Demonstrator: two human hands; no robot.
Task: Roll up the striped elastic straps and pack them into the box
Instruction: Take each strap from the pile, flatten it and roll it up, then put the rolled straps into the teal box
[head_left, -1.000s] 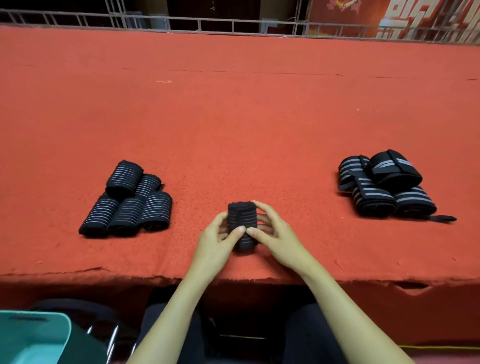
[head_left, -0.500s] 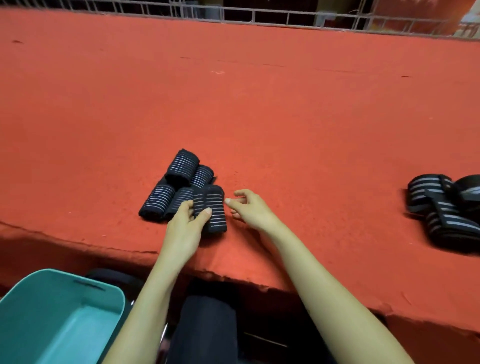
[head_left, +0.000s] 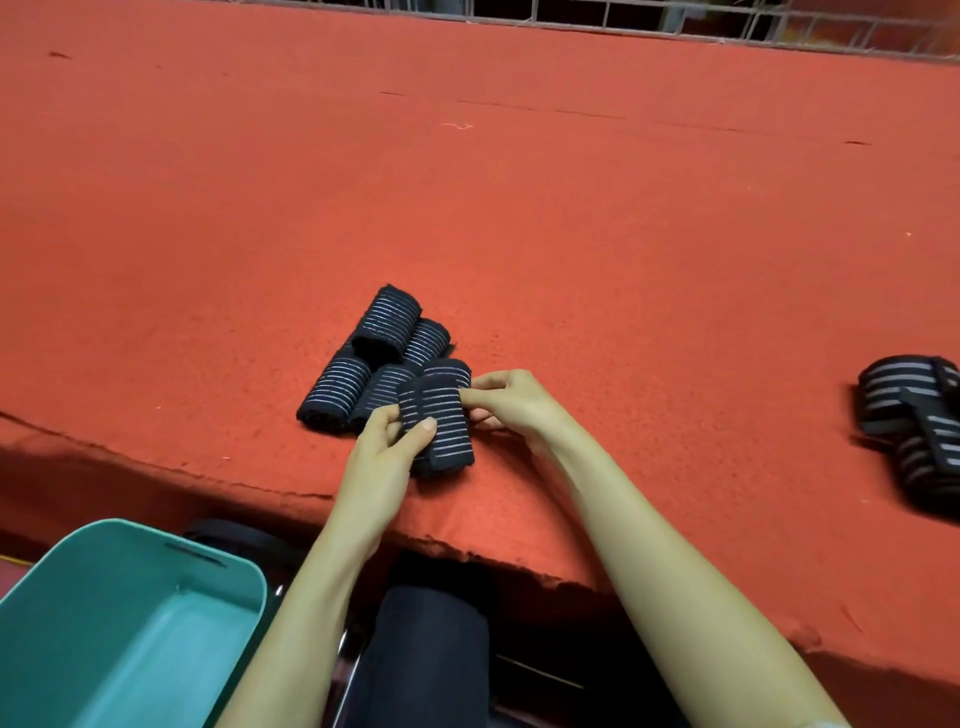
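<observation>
No text, label, brand, number or sign can be read. The rolled straps (head_left: 385, 332) on the tabletop (head_left: 571, 260) show only pale stripes; the teal box (head_left: 218, 582) below the tabletop's near edge is plain.

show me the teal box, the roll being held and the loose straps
teal box (head_left: 208, 582): head view, far inner wall
held roll (head_left: 447, 410): head view, striped side
loose straps (head_left: 901, 379): head view, top strap

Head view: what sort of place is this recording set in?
Probably a makeshift packing bench indoors: a long table under red felt, a pile of rolled straps and another strap pile on it, a teal box waiting below its edge, and a metal railing behind.
</observation>
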